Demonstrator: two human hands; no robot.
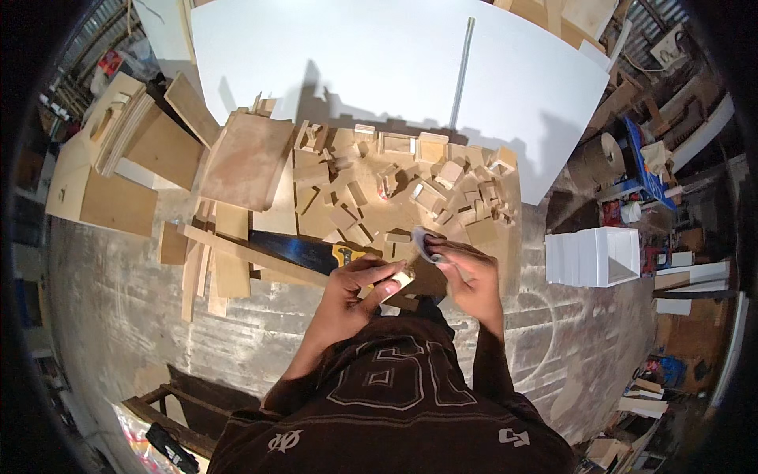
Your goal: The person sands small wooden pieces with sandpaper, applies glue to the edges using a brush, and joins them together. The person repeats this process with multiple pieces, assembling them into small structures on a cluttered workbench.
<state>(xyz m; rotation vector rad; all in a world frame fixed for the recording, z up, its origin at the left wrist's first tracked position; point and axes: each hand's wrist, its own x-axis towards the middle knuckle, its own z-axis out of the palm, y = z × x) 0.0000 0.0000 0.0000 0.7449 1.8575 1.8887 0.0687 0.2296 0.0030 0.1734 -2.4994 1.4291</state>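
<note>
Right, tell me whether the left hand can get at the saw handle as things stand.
Probably yes: the saw handle lies just beyond the left hand, with nothing covering its visible part. That hand holds a small light-coloured piece, though, so likely must free itself first.

The dark shirt [387, 438] bears large figures [399, 378] outlined in a pale tone across its front. Toward its lower edge in view sit two small white emblems, one at left [284, 440], one at right [515, 437], each a compact linear mark.
</note>
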